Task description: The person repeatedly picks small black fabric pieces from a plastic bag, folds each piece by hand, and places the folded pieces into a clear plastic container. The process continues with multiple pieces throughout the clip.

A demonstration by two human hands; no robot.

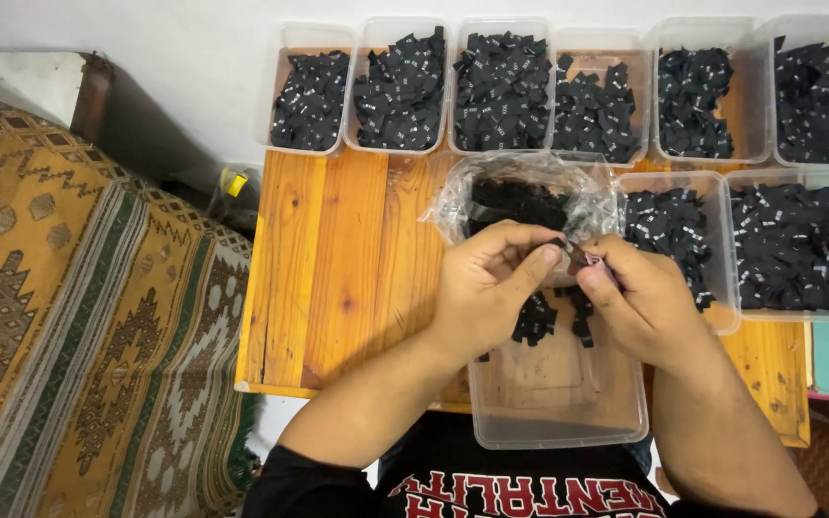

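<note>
My left hand [489,283] and my right hand [640,297] meet over a clear plastic tub [556,398] at the table's front edge. Between their fingertips they pinch a small black fabric label [568,251]. A few more black labels [534,321] lie in the tub under my hands. Just behind my fingers sits an open clear plastic bag [530,197] holding a dark heap of labels.
Several clear tubs full of black labels [501,91] line the back of the wooden table [338,249]; two more [789,245] stand at the right. A patterned rug [69,317] covers the floor on the left. A small yellow-capped item [233,182] lies beside the table.
</note>
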